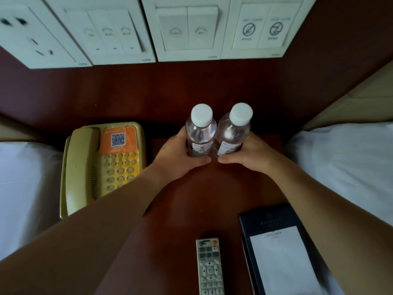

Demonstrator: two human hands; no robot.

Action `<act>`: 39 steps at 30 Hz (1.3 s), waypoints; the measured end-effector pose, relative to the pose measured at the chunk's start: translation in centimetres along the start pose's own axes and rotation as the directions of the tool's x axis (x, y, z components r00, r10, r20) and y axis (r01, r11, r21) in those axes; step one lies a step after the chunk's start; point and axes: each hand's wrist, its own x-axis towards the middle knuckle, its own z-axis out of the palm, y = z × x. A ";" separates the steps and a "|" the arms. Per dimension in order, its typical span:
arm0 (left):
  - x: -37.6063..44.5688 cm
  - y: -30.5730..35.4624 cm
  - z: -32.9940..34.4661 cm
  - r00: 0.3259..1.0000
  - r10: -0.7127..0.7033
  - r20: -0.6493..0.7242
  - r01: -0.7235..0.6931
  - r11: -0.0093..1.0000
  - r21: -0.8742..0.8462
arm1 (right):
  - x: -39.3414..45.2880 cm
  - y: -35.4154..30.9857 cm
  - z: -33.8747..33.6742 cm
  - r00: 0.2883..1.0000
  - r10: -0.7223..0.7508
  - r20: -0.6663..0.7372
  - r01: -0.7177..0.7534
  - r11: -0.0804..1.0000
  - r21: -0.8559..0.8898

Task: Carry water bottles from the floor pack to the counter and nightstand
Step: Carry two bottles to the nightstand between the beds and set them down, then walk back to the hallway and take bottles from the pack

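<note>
Two water bottles stand upright and touching on the nightstand (pixel 212 199), the left bottle (pixel 201 133) gripped by the left hand (pixel 180 158) and the right bottle (pixel 231 135) by the right hand (pixel 248 156). A telephone (pixel 102 165) sits beside them, a remote control (pixel 209 267) nearer the camera.

This is looking like a hotel guest room: a dark wooden nightstand (pixel 187 209) is sitting between two white-sheeted beds (pixel 344 162), a row of wall switch panels (pixel 187 28) with do-not-disturb symbols is running above it, and a cream desk phone (pixel 102 165), a remote control (pixel 210 267) and a notepad folder (pixel 280 252) are lying on top
</note>
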 end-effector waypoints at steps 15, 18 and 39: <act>-13.6 25.0 -16.3 0.912 0.232 -0.338 -0.152 0.957 0.247 | -15.0 -21.9 -11.6 0.963 -0.119 -0.241 0.118 0.993 -0.020; -16.4 33.2 -20.8 0.882 0.326 -0.340 -0.244 0.934 0.261 | -18.6 -28.9 -15.5 0.952 -0.171 -0.252 0.160 0.985 -0.066; -34.2 69.0 -16.3 0.593 0.803 0.067 -0.798 0.597 -0.087 | -60.8 -43.3 -31.3 0.493 0.012 -0.870 -0.040 0.999 -0.009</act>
